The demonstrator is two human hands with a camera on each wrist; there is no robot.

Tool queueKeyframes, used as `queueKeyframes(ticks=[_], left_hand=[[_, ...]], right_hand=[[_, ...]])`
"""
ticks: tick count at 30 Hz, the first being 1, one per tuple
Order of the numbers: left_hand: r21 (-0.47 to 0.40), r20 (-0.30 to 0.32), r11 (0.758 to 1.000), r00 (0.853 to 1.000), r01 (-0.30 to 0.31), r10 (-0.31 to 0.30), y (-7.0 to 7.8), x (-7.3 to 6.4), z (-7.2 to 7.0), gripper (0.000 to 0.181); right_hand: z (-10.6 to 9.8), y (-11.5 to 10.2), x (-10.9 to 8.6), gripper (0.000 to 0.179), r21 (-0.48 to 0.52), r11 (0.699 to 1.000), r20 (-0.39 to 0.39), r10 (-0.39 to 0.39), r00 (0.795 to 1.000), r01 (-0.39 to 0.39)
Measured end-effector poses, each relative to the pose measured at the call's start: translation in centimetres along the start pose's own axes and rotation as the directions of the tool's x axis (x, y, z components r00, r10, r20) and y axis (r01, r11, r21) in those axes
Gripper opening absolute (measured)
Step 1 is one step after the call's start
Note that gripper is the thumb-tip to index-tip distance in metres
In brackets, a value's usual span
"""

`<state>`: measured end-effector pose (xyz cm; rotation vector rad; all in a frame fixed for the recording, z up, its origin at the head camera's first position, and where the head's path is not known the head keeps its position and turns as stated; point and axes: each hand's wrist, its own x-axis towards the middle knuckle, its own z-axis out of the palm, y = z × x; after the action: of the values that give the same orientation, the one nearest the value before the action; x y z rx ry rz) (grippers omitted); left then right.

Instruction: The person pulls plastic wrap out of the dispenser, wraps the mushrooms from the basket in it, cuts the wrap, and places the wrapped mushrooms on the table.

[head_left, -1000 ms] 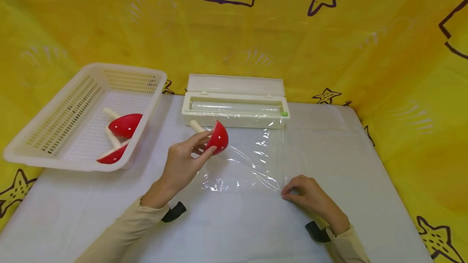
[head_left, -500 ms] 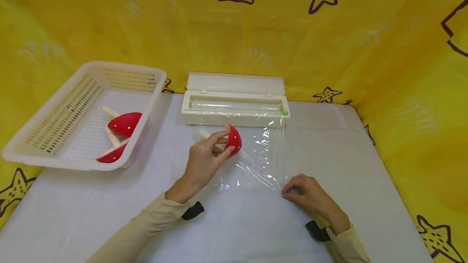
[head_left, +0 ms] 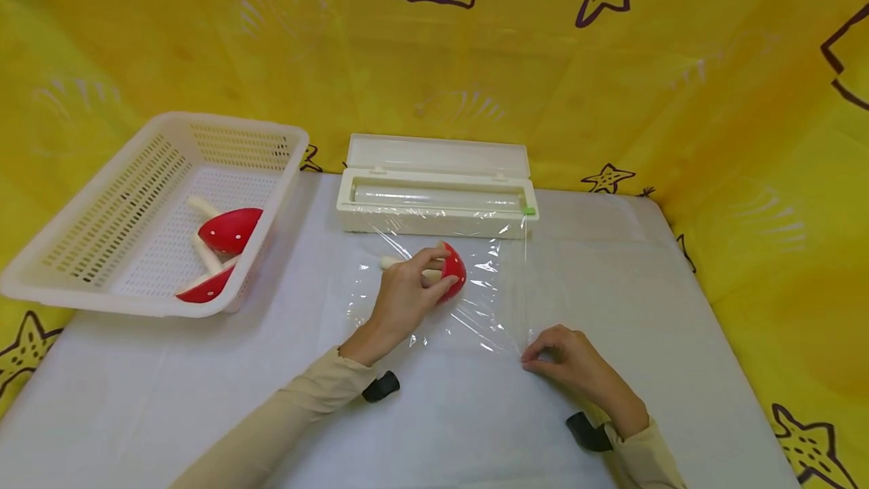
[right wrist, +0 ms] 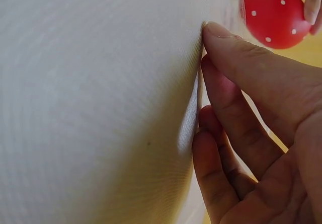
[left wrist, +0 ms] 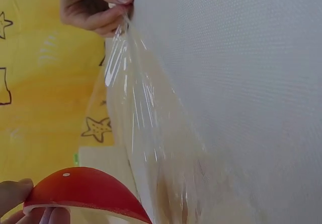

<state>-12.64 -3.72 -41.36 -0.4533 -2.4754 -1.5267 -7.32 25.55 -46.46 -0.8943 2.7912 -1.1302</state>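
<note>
In the head view my left hand (head_left: 403, 293) holds a toy mushroom by its red, white-dotted cap (head_left: 453, 272), the pale stem pointing left. The mushroom is over a sheet of clear cling film (head_left: 489, 315). My right hand (head_left: 577, 364) pinches the near right corner of that film, which the left wrist view shows pulled into creases. The film runs from a roll (head_left: 434, 197) inside a white dispenser box (head_left: 434, 225), whose lid stands raised. The right wrist view shows the red cap (right wrist: 274, 15) beyond my right thumb.
A white plastic basket (head_left: 102, 304) stands at the left with two more red-capped mushrooms (head_left: 231, 231) inside. Behind the white-covered table (head_left: 652, 300) hangs a yellow patterned cloth (head_left: 434, 59). A green cutter tab (head_left: 529, 210) sits at the box's right end.
My left hand has carried the mushroom rightward and a little nearer, lowering it towards the film. The right hand has stayed at the film's corner.
</note>
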Motion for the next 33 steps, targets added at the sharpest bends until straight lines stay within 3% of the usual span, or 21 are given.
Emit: queueKeyframes(ticks=[9,13,20,28,33], left_hand=[[-0.009,0.118,0.998,0.991,0.065,-0.063,-0.2,0.3,1.0,0.037],[-0.007,0.124,0.998,0.991,0.059,-0.058,-0.3,0.5,1.3,0.036],[-0.088,0.13,0.992,0.989,0.088,-0.077,-0.3,0.9,1.7,0.04],[-0.056,0.212,0.988,0.969,0.143,-0.128,-0.4,0.9,1.6,0.051],[-0.058,0.225,0.982,0.961,0.18,-0.163,-0.6,0.9,1.0,0.05]], right_hand=[[0.1,-0.2,0.1,0.017,0.007,0.999,0.014,0.046,0.999,-0.046],[0.0,-0.5,0.2,0.015,-0.007,0.995,0.035,0.101,0.994,-0.101],[0.0,-0.6,0.4,0.013,-0.029,0.989,0.062,0.145,0.988,-0.143],[0.0,-0.6,0.3,0.013,-0.027,0.988,0.061,0.156,0.986,-0.155],[-0.1,-0.7,0.3,0.01,-0.033,0.985,0.08,0.173,0.982,-0.171]])
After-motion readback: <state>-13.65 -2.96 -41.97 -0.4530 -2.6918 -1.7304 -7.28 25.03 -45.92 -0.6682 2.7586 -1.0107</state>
